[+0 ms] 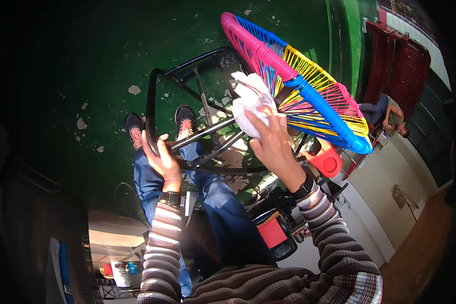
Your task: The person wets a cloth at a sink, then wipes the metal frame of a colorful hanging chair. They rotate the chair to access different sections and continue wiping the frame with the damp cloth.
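A black metal tube frame [151, 102] stands tilted before me, joined to a round seat wound with pink, blue and yellow cord [319, 102]. Around the frame's lower left corner lies my left hand [163, 157], its thumb and fingers on either side of the bent tube. My right hand [271, 138] presses a bunched white cloth [249, 108] against the frame's bars, close to the underside of the corded seat. The cloth hides the part of the bar beneath it.
Another person [391, 114] sits at the right, near a dark red chair [391, 68]. A red plastic piece [326, 159] is beyond my right hand. Below it, a red square [272, 232] lies on a black item. The green floor [110, 57] has peeled patches.
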`<state>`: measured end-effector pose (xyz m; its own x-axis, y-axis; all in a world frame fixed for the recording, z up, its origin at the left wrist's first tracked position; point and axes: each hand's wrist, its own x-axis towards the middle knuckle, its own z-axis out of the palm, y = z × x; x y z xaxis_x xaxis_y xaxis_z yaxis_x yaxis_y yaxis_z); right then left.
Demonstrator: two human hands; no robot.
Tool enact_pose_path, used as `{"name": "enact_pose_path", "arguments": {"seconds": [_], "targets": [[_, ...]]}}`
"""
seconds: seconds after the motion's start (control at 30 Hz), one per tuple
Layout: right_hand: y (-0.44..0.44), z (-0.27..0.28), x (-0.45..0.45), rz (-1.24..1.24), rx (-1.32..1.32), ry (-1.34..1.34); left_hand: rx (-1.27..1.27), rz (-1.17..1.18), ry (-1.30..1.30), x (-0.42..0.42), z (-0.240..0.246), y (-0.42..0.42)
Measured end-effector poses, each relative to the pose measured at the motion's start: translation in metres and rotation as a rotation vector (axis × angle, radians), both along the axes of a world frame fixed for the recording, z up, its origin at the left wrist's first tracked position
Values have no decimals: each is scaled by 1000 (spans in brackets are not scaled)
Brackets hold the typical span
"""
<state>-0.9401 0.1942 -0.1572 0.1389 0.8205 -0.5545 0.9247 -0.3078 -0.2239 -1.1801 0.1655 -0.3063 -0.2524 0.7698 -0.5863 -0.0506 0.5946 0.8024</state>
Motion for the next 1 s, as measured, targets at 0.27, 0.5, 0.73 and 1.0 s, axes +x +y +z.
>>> {"name": "enact_pose_path", "arguments": {"seconds": [0.27, 0.5, 0.73, 1.0], "targets": [[2, 70, 11, 16, 269, 23, 9, -51, 88, -7, -10, -2], [-38, -41, 3, 87, 402, -153, -67, 0, 63, -8, -14, -3], [-108, -49, -121, -182, 179, 463, -58, -7, 76, -6, -5, 2], [-79, 3, -70, -384, 337, 655, -15, -43, -6, -8, -7, -2]]}}
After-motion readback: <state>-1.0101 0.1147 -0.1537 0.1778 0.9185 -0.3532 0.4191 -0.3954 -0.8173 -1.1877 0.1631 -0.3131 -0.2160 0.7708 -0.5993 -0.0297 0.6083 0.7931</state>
